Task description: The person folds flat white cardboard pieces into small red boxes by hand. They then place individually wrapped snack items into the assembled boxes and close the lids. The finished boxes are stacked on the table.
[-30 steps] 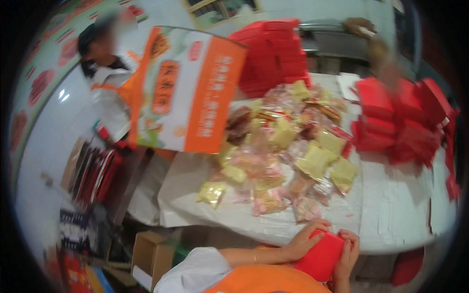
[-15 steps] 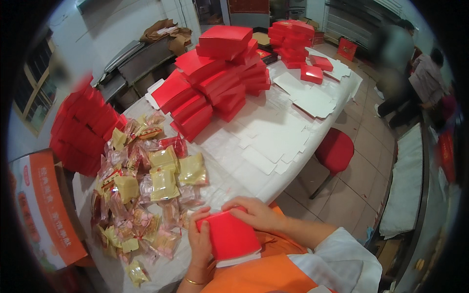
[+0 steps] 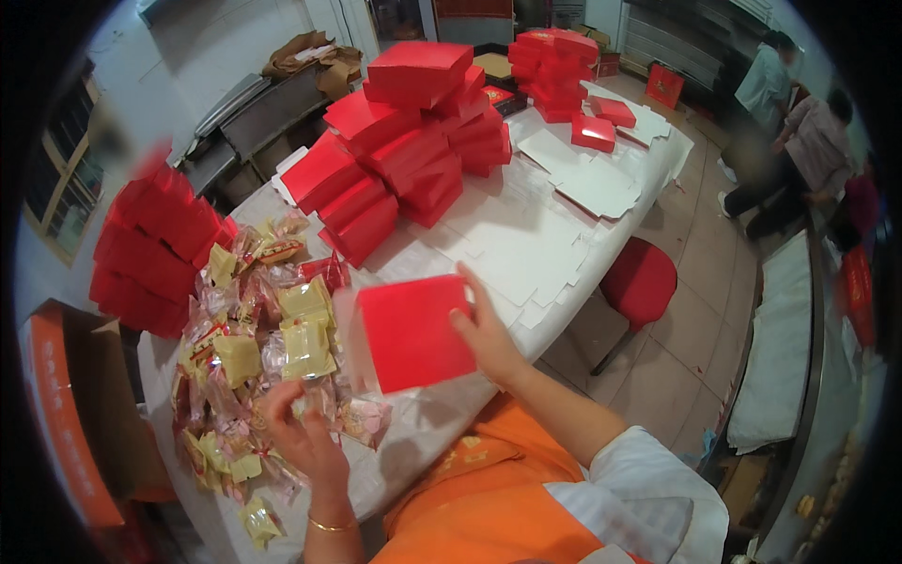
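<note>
My right hand (image 3: 489, 334) grips a red cardboard box (image 3: 418, 334) by its right side, thumb on top. The box is over the table, tilted, its left edge smeared by motion. My left hand (image 3: 308, 440), with a bracelet on the wrist, is off the box. Its fingers are slightly curled and apart, with nothing seen in them. Beneath and beside it lies a heap of wrapped snacks (image 3: 235, 357), some in clear bags and some in yellow packets (image 3: 306, 348).
Stacked red boxes (image 3: 413, 160) stand beyond my hands, another stack (image 3: 155, 249) at the left. White flat cartons (image 3: 507, 249) cover the table's right part. A red stool (image 3: 639, 282) stands by its right edge. An open carton (image 3: 103, 404) is at the left; two people (image 3: 799, 141) stand far right.
The red box has gone from near my lap up and forward over the table in my right hand. My left hand has let go of it and moved left to the snacks.
</note>
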A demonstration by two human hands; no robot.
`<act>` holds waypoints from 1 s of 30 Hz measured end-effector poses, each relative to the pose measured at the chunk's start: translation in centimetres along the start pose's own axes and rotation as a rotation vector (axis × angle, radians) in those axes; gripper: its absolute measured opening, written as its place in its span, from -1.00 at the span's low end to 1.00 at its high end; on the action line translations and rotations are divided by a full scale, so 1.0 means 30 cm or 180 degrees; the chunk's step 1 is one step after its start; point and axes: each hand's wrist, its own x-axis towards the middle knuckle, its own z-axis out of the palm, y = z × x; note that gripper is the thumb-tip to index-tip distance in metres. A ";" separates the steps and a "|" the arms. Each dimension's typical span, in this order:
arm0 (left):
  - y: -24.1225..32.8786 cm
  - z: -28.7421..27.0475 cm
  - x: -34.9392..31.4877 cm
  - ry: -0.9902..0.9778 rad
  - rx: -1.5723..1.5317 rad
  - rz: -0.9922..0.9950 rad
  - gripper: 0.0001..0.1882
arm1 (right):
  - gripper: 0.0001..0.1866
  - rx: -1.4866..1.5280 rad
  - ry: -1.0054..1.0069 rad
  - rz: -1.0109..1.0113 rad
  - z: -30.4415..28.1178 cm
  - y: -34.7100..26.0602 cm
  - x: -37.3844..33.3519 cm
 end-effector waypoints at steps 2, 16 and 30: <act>-0.033 0.052 -0.114 0.0124 -0.0980 -0.0619 -0.50 | -0.27 0.1186 0.0411 -0.0059 0.027 0.045 -0.011; 0.054 0.095 -0.207 -0.0662 -0.1034 -0.1320 -0.21 | -0.50 0.0104 -0.0612 -0.0039 0.043 0.076 -0.222; 0.034 0.075 -0.374 -0.0571 -0.1175 -0.1041 -0.55 | -0.64 -0.0831 -0.0316 -0.0292 0.028 0.139 -0.344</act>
